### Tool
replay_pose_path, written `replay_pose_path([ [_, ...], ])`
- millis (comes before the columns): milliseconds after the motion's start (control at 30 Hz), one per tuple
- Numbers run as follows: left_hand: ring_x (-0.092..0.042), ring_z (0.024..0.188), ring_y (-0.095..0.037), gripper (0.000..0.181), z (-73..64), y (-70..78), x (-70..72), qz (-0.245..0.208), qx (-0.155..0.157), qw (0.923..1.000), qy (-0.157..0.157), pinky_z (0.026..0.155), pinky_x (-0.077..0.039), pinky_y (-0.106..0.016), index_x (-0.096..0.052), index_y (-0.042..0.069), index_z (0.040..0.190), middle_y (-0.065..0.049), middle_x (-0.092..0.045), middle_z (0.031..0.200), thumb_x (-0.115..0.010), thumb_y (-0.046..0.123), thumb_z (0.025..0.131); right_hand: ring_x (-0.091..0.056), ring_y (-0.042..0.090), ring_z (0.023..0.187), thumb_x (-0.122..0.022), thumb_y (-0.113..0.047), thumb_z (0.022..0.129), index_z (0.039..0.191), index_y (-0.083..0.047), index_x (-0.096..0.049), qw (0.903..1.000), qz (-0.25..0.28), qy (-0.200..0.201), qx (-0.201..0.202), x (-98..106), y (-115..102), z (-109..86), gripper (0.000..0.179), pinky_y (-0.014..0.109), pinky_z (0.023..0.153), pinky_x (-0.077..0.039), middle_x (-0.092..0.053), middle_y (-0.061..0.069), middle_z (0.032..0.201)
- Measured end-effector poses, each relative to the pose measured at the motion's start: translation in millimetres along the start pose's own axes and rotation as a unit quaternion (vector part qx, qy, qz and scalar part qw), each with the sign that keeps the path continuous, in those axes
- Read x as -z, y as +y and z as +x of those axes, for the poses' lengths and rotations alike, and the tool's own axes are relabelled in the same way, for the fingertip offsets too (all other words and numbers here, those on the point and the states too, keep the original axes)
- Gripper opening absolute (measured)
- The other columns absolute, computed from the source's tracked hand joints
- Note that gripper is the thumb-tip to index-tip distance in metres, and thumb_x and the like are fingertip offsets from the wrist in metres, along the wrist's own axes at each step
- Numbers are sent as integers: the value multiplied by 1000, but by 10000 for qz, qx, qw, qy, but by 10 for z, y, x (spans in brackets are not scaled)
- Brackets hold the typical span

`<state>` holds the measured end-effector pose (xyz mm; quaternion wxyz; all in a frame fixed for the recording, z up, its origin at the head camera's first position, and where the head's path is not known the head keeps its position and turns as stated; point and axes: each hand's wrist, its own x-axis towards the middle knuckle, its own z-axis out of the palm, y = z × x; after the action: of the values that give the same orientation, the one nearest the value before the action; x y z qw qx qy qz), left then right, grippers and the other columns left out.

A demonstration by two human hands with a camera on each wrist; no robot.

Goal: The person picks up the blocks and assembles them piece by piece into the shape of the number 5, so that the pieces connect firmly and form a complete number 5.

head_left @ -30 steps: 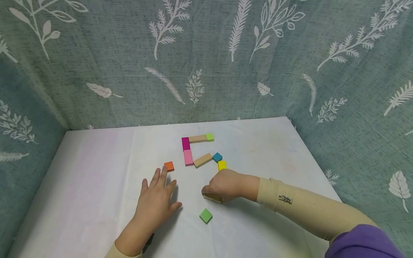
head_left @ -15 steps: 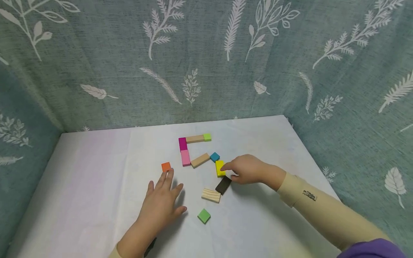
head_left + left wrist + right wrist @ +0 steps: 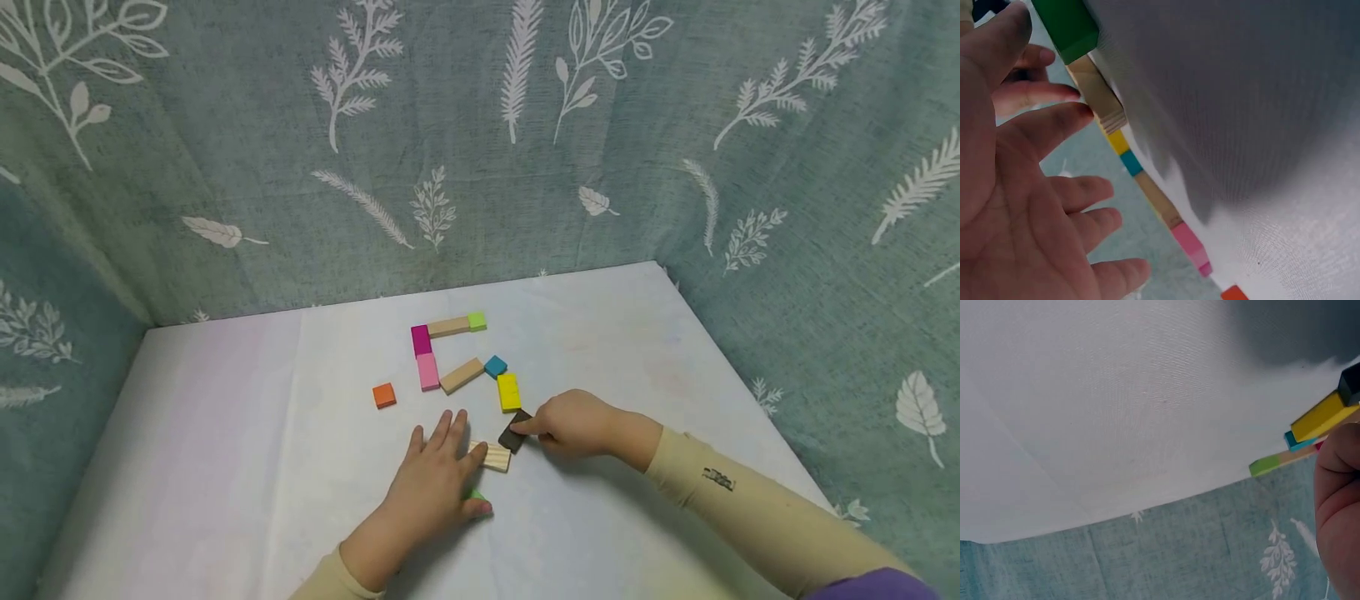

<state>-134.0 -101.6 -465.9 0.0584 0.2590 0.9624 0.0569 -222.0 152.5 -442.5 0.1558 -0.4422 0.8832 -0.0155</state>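
My right hand [image 3: 576, 423] presses a straight index finger on a black block [image 3: 513, 435], its other fingers folded back. My left hand [image 3: 437, 479] is spread over the table, its index fingertip right at a pale striped wooden block [image 3: 496, 457]. Under its thumb a green block [image 3: 1071, 25] shows; the hand hides most of it in the head view. The black block links the striped block to a yellow block [image 3: 508, 393]. Beyond come a blue block [image 3: 496, 367], a plain wooden block [image 3: 462, 377] and a pink block [image 3: 428, 372], forming a curving line.
The line runs on through a magenta block [image 3: 422, 342] and another wooden block [image 3: 448, 327] to a lime block [image 3: 477, 322]. An orange block [image 3: 384, 395] lies apart on the left. A patterned curtain [image 3: 480, 167] borders the white table [image 3: 225, 433] at the back and sides.
My left hand has moved right, from beside the orange block to the striped and green blocks. The right hand let go of the striped block, touched the yellow one, then shifted to the black one.
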Motion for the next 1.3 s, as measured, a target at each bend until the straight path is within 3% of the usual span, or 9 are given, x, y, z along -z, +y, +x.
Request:
replay_pose_path([
  [367,-28,152,-42,81,-15,63,-27,-58,103,9997,-228,114,-29,-71,-57,24,145,-20,-32,163,-68,71,80,-30,8,53,-64,-14,94,138,-34,-62,9998,-152,-106,-39,-32,-2,22,49,23,50,-26,-41,-12,58],
  [1100,-31,151,-41,82,13,134,-26,449,-21,9990,-9,110,-27,-77,-58,23,144,-19,-34,162,-64,75,81,-31,9,52,-63,-14,94,139,-31,-63,9996,199,-45,-177,-69,3,-13,48,24,50,-25,-37,-10,56],
  [1300,-30,151,-41,83,18,136,-25,490,46,9987,-104,110,-27,-77,-57,23,145,-18,-35,162,-64,76,80,-31,9,52,-62,-13,94,139,-30,-63,9997,212,17,-89,-73,6,-6,48,23,50,-25,-37,-10,56],
])
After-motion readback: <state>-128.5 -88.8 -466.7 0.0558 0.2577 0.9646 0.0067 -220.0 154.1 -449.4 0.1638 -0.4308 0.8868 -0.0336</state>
